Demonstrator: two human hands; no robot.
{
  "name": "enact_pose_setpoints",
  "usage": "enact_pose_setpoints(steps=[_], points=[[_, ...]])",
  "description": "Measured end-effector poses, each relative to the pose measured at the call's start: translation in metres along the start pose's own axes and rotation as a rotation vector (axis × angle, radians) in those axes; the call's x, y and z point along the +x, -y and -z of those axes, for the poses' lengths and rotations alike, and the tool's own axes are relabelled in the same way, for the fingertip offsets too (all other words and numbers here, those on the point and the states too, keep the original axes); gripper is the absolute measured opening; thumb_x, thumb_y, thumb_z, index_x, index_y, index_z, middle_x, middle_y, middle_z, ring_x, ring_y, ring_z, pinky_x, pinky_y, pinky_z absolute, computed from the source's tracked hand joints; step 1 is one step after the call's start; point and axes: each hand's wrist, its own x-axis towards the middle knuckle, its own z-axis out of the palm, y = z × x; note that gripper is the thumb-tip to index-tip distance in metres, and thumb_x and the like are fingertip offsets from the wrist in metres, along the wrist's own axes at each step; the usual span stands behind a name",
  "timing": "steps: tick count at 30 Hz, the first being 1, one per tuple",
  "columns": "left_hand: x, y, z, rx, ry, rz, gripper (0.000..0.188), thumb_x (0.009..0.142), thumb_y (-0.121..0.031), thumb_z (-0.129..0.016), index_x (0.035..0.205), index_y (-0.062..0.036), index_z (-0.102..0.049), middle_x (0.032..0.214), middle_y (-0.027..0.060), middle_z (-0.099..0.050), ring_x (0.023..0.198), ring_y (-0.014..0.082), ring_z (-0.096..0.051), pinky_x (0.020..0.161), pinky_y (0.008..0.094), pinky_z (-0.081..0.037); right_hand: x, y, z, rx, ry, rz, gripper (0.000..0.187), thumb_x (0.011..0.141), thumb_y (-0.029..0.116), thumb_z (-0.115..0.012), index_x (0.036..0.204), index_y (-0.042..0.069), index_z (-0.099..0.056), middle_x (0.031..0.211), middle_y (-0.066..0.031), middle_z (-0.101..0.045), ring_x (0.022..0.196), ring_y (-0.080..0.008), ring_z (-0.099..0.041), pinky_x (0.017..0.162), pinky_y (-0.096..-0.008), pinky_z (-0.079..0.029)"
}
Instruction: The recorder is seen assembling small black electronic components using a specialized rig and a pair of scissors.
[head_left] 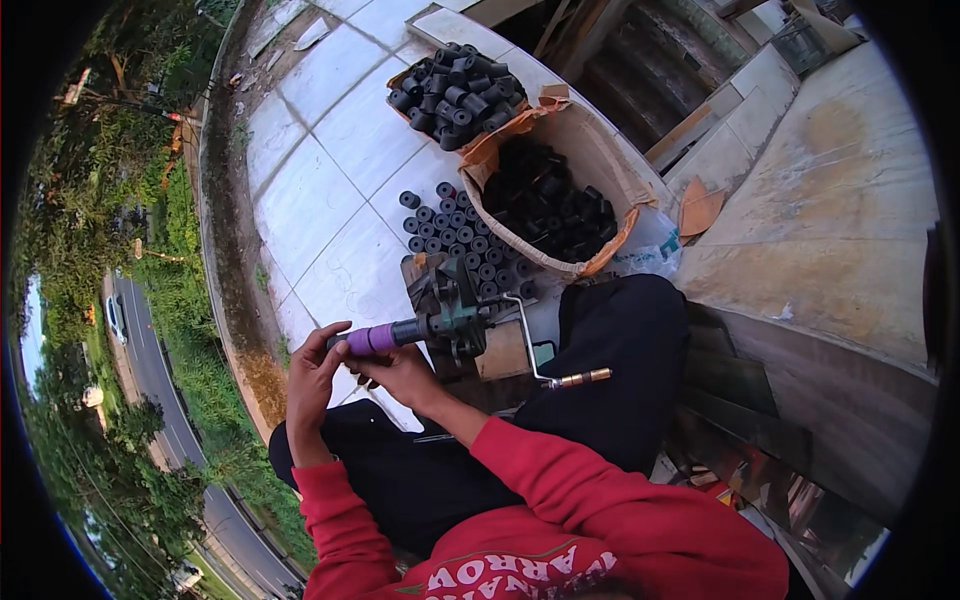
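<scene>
A dark green hand-cranked winding device (452, 312) stands in front of my crossed legs. A dark shaft (408, 331) reaches left from it, carrying a purple roll (371, 341). The thumb and fingers of my left hand (312, 378) close on the black end piece (337, 343) beside the purple roll. My right hand (402, 378) is just under the roll with its fingers curled in; what they hold, if anything, is hidden. The bent metal crank (530, 340) with a brass-coloured handle (585, 378) sticks out to the right, untouched.
Several black spools (450, 232) stand upright on the white tiles (320, 190) beyond the device. A cardboard box (625, 170) and a second heaped container of black spools (462, 90) are behind them. On the left runs a ledge (225, 250) above a road; a stone slab (830, 220) lies right.
</scene>
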Motion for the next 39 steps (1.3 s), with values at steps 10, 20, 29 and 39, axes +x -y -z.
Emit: enact_pose_setpoints(steps=[10, 20, 29, 39], points=[[-0.006, -0.010, 0.000, -0.075, -0.005, 0.012, 0.034, 0.099, -0.004, -0.073, 0.132, 0.0014, -0.065, 0.115, 0.0054, -0.068, 0.099, 0.0124, -0.065, 0.089, 0.0276, -0.054, -0.005, -0.001, -0.004, 0.222, 0.037, -0.113, 0.026, 0.097, 0.012, -0.079, 0.119, 0.001, -0.070, 0.093, -0.0025, -0.075, 0.077, -0.0097, -0.070, 0.066, -0.0263, -0.057], [-0.006, -0.014, 0.005, -0.088, -0.009, 0.087, 0.030, 0.098, -0.002, -0.074, 0.127, 0.0033, -0.070, 0.117, 0.0077, -0.070, 0.107, 0.0145, -0.067, 0.094, 0.0303, -0.055, -0.008, 0.008, -0.006, 0.244, 0.050, -0.230, 0.028, 0.098, 0.019, -0.080, 0.120, 0.003, -0.070, 0.093, -0.0019, -0.075, 0.075, -0.0097, -0.070, 0.061, -0.0248, -0.055], [-0.004, -0.019, 0.002, 0.024, 0.001, 0.078, 0.035, 0.099, -0.017, -0.077, 0.128, 0.0005, -0.070, 0.117, 0.0055, -0.071, 0.110, 0.0164, -0.066, 0.099, 0.0308, -0.051, -0.007, 0.009, -0.003, 0.290, 0.074, -0.282, 0.031, 0.099, 0.021, -0.079, 0.122, 0.004, -0.066, 0.094, -0.0020, -0.075, 0.077, -0.0097, -0.070, 0.062, -0.0244, -0.055], [0.000, -0.002, 0.008, 0.007, 0.025, 0.135, 0.033, 0.102, -0.026, -0.074, 0.121, 0.0005, -0.072, 0.097, 0.0018, -0.072, 0.086, 0.0112, -0.066, 0.082, 0.0273, -0.053, -0.024, 0.037, 0.003, -0.231, 0.139, -0.278, 0.025, 0.101, 0.022, -0.073, 0.116, 0.002, -0.073, 0.096, -0.0088, -0.076, 0.079, -0.0182, -0.074, 0.067, -0.0333, -0.057]])
